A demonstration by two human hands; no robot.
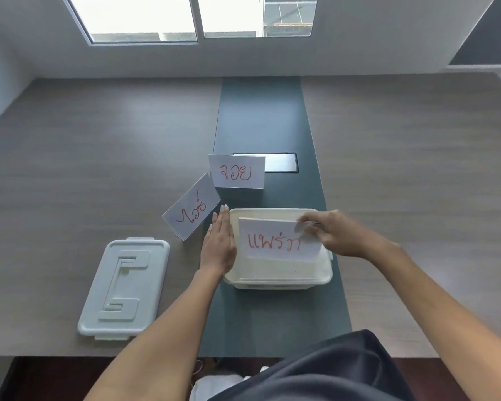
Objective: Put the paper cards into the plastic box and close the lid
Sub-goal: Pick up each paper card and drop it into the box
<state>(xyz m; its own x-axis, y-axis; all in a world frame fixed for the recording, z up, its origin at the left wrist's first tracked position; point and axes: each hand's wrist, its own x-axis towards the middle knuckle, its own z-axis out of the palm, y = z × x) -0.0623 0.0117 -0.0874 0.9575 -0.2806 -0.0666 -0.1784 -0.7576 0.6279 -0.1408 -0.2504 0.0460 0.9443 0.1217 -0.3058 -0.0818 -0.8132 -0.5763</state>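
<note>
An open white plastic box point(278, 280) stands on the dark strip of the table. My right hand point(340, 234) pinches the top right corner of a white paper card with red writing point(275, 241), held over the box's opening. My left hand point(219, 241) lies flat against the box's left wall, fingers straight. Two more folded cards stand on the table behind: one tilted at the left point(192, 211), one upright further back point(237, 172). The pale grey lid point(125, 287) lies flat to the left of the box.
A wood-grain table point(417, 169) with a dark green centre strip point(261, 117) holds a shiny rectangular hatch point(281, 162) behind the rear card. The table's near edge runs below my arms. A window sits in the far wall.
</note>
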